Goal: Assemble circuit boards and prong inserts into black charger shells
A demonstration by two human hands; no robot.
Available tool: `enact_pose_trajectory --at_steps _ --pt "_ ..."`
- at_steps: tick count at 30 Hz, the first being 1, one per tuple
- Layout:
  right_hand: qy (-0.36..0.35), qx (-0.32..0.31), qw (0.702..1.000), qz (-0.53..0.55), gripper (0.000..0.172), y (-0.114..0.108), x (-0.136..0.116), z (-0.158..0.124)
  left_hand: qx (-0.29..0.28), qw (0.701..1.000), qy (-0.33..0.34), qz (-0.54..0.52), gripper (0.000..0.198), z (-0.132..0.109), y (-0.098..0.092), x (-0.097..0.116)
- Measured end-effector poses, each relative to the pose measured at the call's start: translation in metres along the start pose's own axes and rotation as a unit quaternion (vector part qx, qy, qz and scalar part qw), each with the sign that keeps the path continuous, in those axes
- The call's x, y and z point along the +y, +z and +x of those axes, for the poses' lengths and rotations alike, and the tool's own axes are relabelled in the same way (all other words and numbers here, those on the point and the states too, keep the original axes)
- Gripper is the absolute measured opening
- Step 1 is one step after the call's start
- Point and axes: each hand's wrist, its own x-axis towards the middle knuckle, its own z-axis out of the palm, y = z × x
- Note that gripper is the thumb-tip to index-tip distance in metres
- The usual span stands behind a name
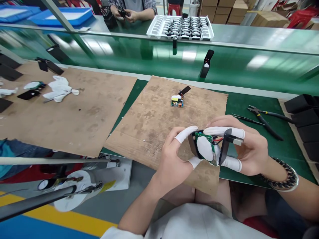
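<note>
My left hand, with white finger cots on thumb and forefinger, grips a black plastic housing. A green circuit board with a white pad on its face sits partly inside the housing's open end. My right hand, also in finger cots, holds the board's edge and a black end cap with metal prongs. Red and dark wires run between cap and board. On the cardboard sheet ahead lies another circuit board wired to a black cap.
Cutting pliers and tweezers lie at the right, near stacked black housings. Beyond runs a green conveyor belt carrying black housings. A white tray of parts and a co-worker's hands are behind it. White gloves lie left.
</note>
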Motion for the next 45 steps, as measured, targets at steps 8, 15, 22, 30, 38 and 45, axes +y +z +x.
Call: enact_pose_trajectory --at_steps 8,15,22,30,38,45 --pt "-0.046 0.021 0.999 0.006 0.048 -0.001 0.007 0.002 0.004 1.0 0.005 -0.009 0.059 -0.001 0.003 -0.002" --pt "-0.075 0.024 0.997 0.009 0.051 -0.001 0.012 0.003 0.003 1.0 -0.01 0.003 0.065 -0.004 0.005 -0.004" --pt "-0.069 0.023 0.997 0.014 0.05 -0.003 0.009 0.002 0.014 1.0 -0.006 0.001 0.065 -0.004 0.005 -0.003" --pt "-0.053 0.02 0.998 0.023 0.047 -0.005 0.009 -0.002 0.005 1.0 -0.007 0.005 0.068 -0.003 0.003 -0.002" --pt "-0.053 -0.008 0.999 0.007 0.05 -0.006 0.009 -0.002 -0.001 1.0 0.002 0.004 0.069 -0.003 0.005 -0.004" --pt "-0.052 -0.017 0.998 0.015 0.051 -0.005 0.009 -0.002 -0.008 1.0 -0.001 0.003 0.068 -0.003 0.002 -0.003"
